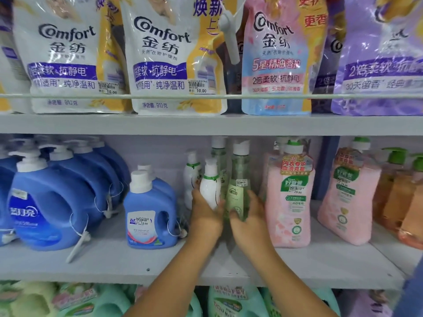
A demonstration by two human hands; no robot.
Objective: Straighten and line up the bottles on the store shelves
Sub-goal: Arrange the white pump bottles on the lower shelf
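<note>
Head view looks at store shelves, and nearest at the bottom edge stand pale green and teal jugs [231,303] on the lowest shelf, only their tops visible. Above them two bare forearms reach up over the front of the middle shelf [114,264]. Left hand [206,216] has its grip closed around the lower part of a small white bottle [210,188] with a green band at the neck; the fingers curl round the body and the bottle leans a little to the left. Right hand [249,223] holds the base of a tall clear green bottle [238,191] with a white cap — the thumb lies on the front and the other fingers go behind it. The two bottles stand just beside each other, near the middle of this shelf.

Left of the hands stands a small blue detergent jug [150,213] with a white cap, and further left big blue pump jugs [50,202] with white security tags on strings. Right of the hands stand two pink pump bottles [290,202], then orange bottles [402,197] with green pumps at the edge. Behind the held bottles I see one more white bottle [191,177] and one more green bottle [218,154], deeper on the shelf.

Farthest, on the upper shelf, stand Comfort refill pouches [160,56] — white, pink and purple — behind a thin rail [229,96].
</note>
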